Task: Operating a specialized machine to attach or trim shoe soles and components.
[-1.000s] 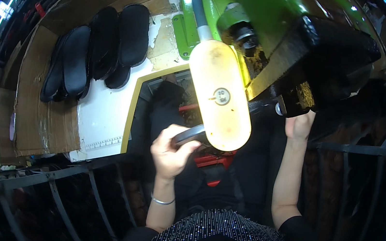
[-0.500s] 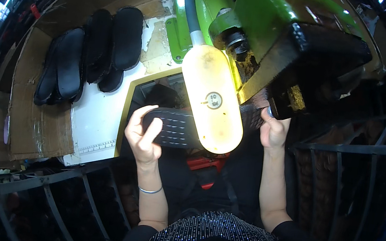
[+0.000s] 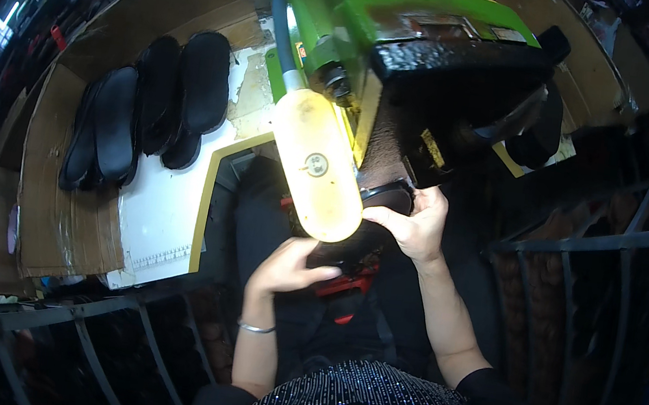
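A black shoe sole [image 3: 391,198] is tilted beneath the rough brown face [image 3: 391,133] of a green machine [image 3: 464,12]. My right hand [image 3: 420,225] grips its upper end, thumb on the near side and fingers round the far edge. Lower down, my left hand [image 3: 289,267] holds the other end, its thumb stretched along the dark underside. A lit, oblong yellow lamp [image 3: 317,165] hangs in front and hides the left fingertips and much of the sole.
Several black soles [image 3: 116,126] lean in an open cardboard box [image 3: 51,224] on the left, by a white tabletop [image 3: 162,222] with a ruler strip. A black block [image 3: 438,152] juts from the machine. Metal racks [image 3: 606,246] stand on both sides; a second carton [image 3: 559,37] is at back right.
The sole has turned from lying crosswise, ridges showing, to a steeper tilt. My right hand came left and slightly down; my left hand moved right and down. The view shifted, lamp and machine appearing further left.
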Available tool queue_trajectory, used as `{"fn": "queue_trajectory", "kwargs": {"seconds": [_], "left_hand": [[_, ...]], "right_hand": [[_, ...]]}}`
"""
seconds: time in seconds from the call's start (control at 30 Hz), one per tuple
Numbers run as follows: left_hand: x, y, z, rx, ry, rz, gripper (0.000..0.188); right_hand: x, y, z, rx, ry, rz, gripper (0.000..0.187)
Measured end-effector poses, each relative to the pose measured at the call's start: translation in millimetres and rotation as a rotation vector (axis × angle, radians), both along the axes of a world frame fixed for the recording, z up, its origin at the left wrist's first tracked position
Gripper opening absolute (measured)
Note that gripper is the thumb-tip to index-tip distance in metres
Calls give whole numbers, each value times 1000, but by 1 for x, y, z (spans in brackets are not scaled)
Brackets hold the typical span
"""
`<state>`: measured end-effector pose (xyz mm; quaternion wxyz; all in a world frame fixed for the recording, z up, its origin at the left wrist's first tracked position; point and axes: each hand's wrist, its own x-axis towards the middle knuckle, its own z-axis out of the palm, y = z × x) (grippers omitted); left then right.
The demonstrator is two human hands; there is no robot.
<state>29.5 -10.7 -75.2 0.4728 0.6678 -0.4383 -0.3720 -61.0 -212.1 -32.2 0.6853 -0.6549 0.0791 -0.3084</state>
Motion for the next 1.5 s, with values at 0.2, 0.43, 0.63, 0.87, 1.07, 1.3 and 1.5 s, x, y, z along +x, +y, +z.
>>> {"fn": "queue_trajectory", "kwargs": {"seconds": [0.2,0.43,0.63,0.87,1.07,1.3,1.5], "left_hand": [[-30,-79,20,-472,29,595,22],[-49,-66,16,-486,217,743,19],[-46,-65,23,-542,313,744,35],[-13,-27,27,-490,185,683,36],[3,16,46,-542,188,809,20],[-4,84,-3,-560,580,827,19],[-38,79,-49,-26,351,684,23]], "right_hand": [[-20,-7,-39,154,80,-44,54],[-122,28,-143,382,522,415,36],[-144,-17,-109,656,272,-133,29],[-93,-84,-5,101,254,-194,23],[-36,-63,39,-40,232,49,20],[-7,-15,34,-180,165,61,53],[9,10,16,-358,99,-76,73]]}}
